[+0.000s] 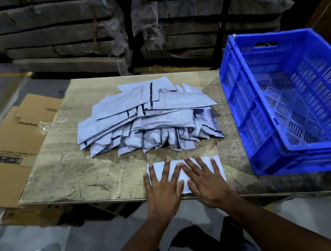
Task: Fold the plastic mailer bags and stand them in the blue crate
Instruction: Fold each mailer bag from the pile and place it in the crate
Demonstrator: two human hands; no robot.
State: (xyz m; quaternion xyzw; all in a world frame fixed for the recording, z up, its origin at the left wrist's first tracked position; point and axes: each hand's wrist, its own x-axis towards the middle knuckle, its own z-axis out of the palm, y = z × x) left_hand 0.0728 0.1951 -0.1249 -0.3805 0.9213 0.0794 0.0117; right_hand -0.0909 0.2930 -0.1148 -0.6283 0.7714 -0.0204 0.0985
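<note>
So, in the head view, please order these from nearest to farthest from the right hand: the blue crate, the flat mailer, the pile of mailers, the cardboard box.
1. Flat mailer: under the right hand, at the table's near edge.
2. Pile of mailers: just beyond, mid-table.
3. Blue crate: to the right. Its near corner is about as close as the pile, so these two are hard to rank.
4. Cardboard box: far left, off the table.

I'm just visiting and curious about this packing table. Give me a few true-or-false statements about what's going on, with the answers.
1. Both hands, the left hand and the right hand, press flat on one mailer bag. True.
2. The blue crate is already full of folded bags. False: no bags show inside it.
3. A pile of mailer bags lies beyond the hands on the table. True.
4. The crate stands on the person's left. False: it is on the right.
5. The right hand holds scissors. False: its fingers lie spread on the bag.
</note>
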